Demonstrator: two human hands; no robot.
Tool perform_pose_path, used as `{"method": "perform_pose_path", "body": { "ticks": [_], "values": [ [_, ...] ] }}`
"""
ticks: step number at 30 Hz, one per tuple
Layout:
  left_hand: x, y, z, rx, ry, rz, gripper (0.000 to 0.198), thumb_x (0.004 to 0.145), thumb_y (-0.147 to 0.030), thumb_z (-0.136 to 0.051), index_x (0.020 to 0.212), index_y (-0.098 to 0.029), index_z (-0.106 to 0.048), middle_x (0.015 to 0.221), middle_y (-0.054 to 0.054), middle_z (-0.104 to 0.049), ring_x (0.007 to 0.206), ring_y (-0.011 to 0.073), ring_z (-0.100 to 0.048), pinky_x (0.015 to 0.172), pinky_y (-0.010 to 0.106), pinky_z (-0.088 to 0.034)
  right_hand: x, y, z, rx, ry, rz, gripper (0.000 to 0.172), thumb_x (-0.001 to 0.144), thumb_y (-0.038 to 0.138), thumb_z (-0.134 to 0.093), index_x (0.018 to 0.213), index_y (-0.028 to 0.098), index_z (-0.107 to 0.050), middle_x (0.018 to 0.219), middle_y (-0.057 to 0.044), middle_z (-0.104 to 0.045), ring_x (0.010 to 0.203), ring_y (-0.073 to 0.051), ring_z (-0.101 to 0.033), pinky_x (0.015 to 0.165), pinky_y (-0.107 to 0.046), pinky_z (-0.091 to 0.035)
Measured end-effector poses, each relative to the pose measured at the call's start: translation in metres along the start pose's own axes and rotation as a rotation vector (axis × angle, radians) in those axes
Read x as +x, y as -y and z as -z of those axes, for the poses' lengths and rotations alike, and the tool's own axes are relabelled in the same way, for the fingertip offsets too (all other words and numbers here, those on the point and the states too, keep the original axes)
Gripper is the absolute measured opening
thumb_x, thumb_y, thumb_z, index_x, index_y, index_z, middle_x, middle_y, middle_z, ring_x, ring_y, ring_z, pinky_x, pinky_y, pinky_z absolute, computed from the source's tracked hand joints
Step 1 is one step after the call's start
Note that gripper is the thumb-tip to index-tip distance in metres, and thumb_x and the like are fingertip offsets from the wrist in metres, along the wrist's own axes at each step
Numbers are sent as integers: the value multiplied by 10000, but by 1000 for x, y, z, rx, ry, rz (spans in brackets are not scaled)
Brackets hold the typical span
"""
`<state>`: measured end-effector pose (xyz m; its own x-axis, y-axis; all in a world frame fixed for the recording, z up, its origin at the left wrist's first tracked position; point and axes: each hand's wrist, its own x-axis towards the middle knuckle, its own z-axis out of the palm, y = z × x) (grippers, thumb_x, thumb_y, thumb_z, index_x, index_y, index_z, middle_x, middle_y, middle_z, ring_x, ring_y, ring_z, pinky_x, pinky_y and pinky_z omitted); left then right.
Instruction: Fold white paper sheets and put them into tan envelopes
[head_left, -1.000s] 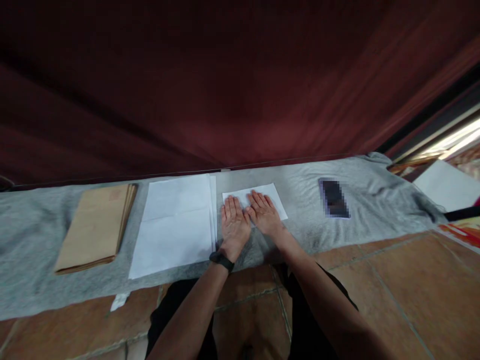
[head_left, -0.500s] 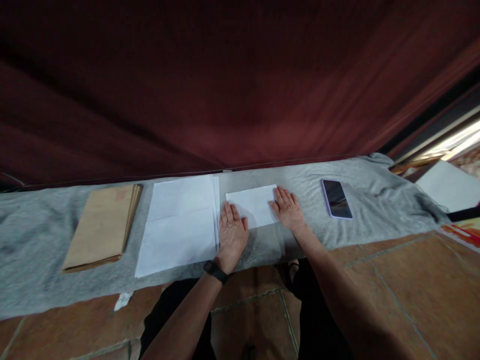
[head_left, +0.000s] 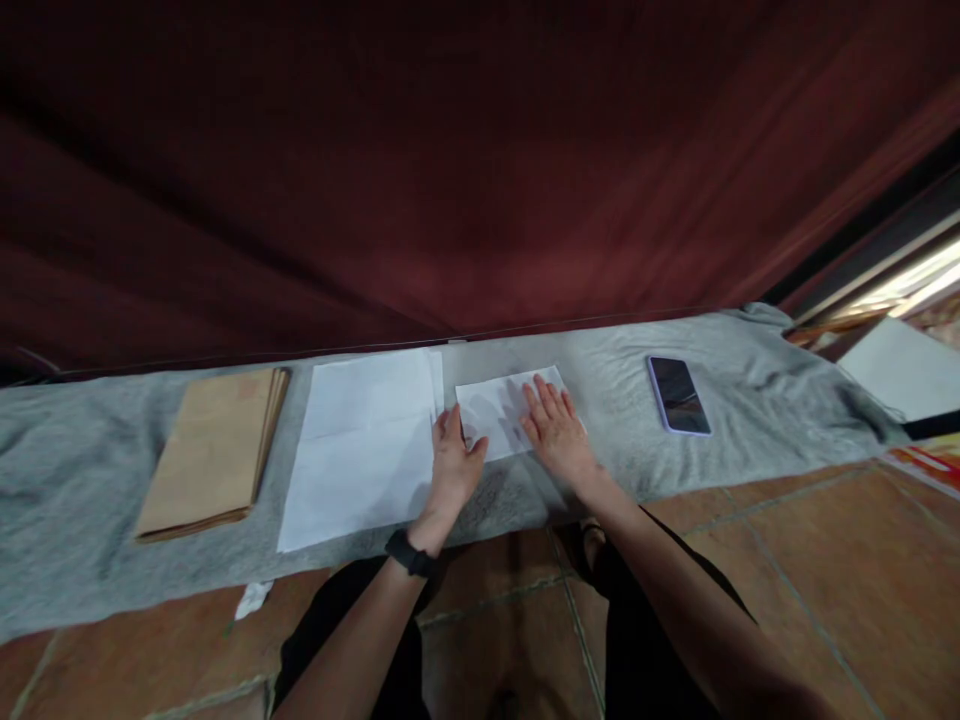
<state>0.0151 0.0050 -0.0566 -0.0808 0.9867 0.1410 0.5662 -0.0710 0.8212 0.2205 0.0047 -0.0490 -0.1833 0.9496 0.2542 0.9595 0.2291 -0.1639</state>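
A small white sheet of paper (head_left: pixel 495 405), perhaps folded, lies on the grey cloth (head_left: pixel 600 400) between my hands. My right hand (head_left: pixel 556 430) rests on its right part, palm down with the fingers stretched out. At its left edge is my left hand (head_left: pixel 454 460), thumb and fingers apart; whether a finger slips under the edge I cannot tell. Just left of that hand lies a stack of larger white sheets (head_left: pixel 360 440), with a crease across the top one.
Brown paper envelopes (head_left: pixel 210 450) lie stacked at the left. A phone (head_left: pixel 679 395) in a purple case is on the cloth at the right. Dark red fabric (head_left: pixel 480 200) hangs behind. A crumpled white scrap (head_left: pixel 253 598) lies on the tiled floor (head_left: pixel 825 560).
My right hand has slid left from the paper's right edge onto its surface. My left hand has turned, its thumb spreading away from the fingers at the left edge.
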Motion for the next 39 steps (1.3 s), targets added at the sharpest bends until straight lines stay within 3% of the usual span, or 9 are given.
{"method": "perform_pose_path", "body": {
  "ticks": [3,6,10,15,20,27,39],
  "values": [
    [-1,-9,3,110,-14,-39,671,793,-198,-656,1429,-151,-449,1427,186,-455,1299,315,-518,1073,513,-479,-4,17,-4,44,62,56,552,1055,416,-328,1551,178,-361,1643,-103,-276,1508,-269,-277,1226,-477,-222],
    [-8,-23,3,314,-32,-196,636,881,-239,-592,1478,-129,-402,1558,212,-343,1440,364,-358,1148,568,-376,-4,20,-7,50,95,35,539,1059,420,-323,1542,188,-381,1628,-101,-314,1503,-261,-290,1222,-478,-231],
    [-17,-35,-14,485,116,-396,562,1000,-280,-396,1534,-116,-332,1639,166,-266,1529,313,-205,1216,536,-276,-3,17,-7,28,116,37,516,1057,341,-333,1548,187,-369,1630,-102,-305,1503,-258,-290,1224,-471,-218],
    [-13,-36,-41,566,202,-377,546,1024,-287,-307,1522,-70,-365,1617,156,-329,1531,264,-214,1254,499,-188,0,12,-5,23,138,38,513,1045,262,-311,1546,173,-374,1630,-92,-305,1504,-245,-286,1225,-456,-220],
    [-1,-36,-49,553,232,-401,545,1030,-317,-320,1535,-117,-363,1622,121,-324,1537,257,-194,1262,530,-128,6,2,-4,28,143,-1,523,1036,274,-305,1540,165,-389,1615,-92,-342,1492,-249,-310,1215,-461,-246],
    [-2,-32,-50,568,227,-430,551,1015,-320,-392,1535,-143,-363,1636,121,-293,1539,271,-184,1259,544,-112,7,-14,-9,20,129,23,519,1043,306,-301,1534,168,-397,1618,-102,-338,1495,-248,-302,1201,-451,-255],
    [-7,-32,-37,615,247,-439,550,1015,-386,-393,1540,-227,-360,1639,72,-301,1538,251,-197,1256,530,-83,0,-52,-11,-44,60,-48,555,1049,393,-300,1547,157,-367,1604,-122,-366,1467,-286,-346,1180,-498,-268]
  ]
}}
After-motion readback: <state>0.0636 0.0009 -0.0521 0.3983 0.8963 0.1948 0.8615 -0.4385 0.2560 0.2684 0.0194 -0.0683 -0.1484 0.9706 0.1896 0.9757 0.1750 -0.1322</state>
